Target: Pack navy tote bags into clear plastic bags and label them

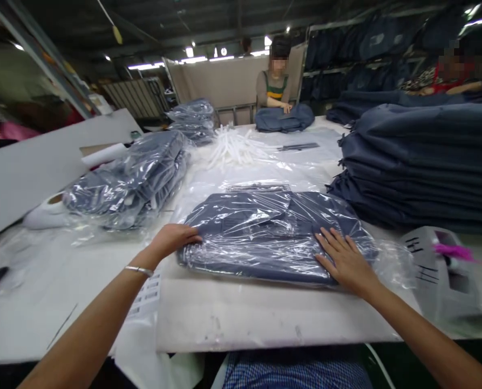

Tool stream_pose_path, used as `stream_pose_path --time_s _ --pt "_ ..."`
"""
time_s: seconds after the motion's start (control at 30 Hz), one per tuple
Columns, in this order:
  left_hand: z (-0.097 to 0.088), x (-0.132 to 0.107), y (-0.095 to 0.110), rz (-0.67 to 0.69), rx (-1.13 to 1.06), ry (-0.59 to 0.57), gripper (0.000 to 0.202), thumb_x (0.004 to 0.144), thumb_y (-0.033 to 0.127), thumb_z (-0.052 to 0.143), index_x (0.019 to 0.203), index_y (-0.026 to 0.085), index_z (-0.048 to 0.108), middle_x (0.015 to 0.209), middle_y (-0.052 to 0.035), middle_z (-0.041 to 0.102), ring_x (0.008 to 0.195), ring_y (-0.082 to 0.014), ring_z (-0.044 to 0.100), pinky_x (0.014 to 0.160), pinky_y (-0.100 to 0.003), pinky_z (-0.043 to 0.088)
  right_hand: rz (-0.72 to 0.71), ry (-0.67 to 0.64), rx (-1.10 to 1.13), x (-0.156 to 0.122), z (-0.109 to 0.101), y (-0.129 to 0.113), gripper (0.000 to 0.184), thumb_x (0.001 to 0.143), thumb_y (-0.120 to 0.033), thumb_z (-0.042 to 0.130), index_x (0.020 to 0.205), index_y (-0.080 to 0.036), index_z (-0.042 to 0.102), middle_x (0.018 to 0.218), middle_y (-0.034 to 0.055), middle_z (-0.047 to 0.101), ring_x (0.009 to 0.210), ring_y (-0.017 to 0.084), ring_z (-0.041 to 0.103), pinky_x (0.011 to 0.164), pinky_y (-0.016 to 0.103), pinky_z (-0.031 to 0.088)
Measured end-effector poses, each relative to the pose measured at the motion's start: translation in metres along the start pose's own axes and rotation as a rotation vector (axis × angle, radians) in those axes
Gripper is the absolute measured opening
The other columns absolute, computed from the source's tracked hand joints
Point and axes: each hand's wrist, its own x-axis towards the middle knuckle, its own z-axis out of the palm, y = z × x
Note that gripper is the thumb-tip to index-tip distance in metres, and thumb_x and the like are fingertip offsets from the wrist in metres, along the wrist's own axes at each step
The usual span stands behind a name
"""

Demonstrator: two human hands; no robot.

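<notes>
A folded dark blue garment inside a clear plastic bag (265,232) lies on the white table (244,313) in front of me. My left hand (171,240) curls over the bag's near left corner, fingers bent and pressing on the plastic. A thin bracelet circles that wrist. My right hand (344,259) lies flat on the bag's near right part, fingers stretched out and spread. The bag's open end with loose plastic reaches away from me toward the table's middle.
A heap of bagged garments (131,178) lies at left, another bagged pile (192,119) farther back. Tall stacks of unbagged blue garments (422,162) fill the right. White plastic strips (235,146) lie mid-table. A grey device (443,270) sits near right. A person (275,86) sits opposite.
</notes>
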Motion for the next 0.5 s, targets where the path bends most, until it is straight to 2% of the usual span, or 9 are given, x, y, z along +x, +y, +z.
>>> stream_pose_path --time_s 0.1,0.2,0.33,0.5 --pt "-0.017 0.005 -0.005 0.029 -0.132 -0.123 0.046 0.093 0.061 0.043 0.086 0.026 0.071 0.082 -0.0023 0.072 0.076 -0.0175 0.062 0.064 -0.024 0.035 -0.021 0.035 -0.008 -0.001 0.007 0.004 0.066 0.099 -0.057 0.024 0.153 -0.021 0.036 0.16 0.0078 0.032 0.15 0.029 0.022 0.119 0.055 0.022" --pt "-0.03 0.002 -0.005 -0.051 -0.221 -0.193 0.044 0.094 0.056 0.041 0.096 0.025 0.072 0.085 -0.0028 0.073 0.074 -0.0178 0.062 0.063 -0.025 0.036 -0.05 0.073 0.005 -0.002 0.013 0.008 0.07 0.098 -0.059 0.022 0.153 -0.019 0.035 0.16 0.0089 0.032 0.149 0.031 0.022 0.118 0.056 0.022" --pt "-0.035 -0.012 0.0 -0.146 -0.171 -0.128 0.044 0.091 0.06 0.045 0.095 0.023 0.071 0.094 -0.0048 0.073 0.079 -0.0203 0.063 0.061 -0.026 0.035 -0.056 0.096 0.021 -0.003 0.016 0.011 0.071 0.097 -0.06 0.024 0.154 -0.02 0.034 0.16 0.0094 0.033 0.148 0.033 0.024 0.117 0.059 0.023" --pt "-0.015 -0.02 -0.008 -0.169 -0.117 -0.042 0.04 0.098 0.052 0.037 0.095 0.024 0.066 0.095 -0.0034 0.072 0.083 -0.0201 0.064 0.064 -0.026 0.036 -0.062 0.096 0.043 -0.005 0.014 0.01 0.07 0.096 -0.058 0.023 0.155 -0.021 0.03 0.159 0.0096 0.035 0.147 0.034 0.026 0.116 0.059 0.025"
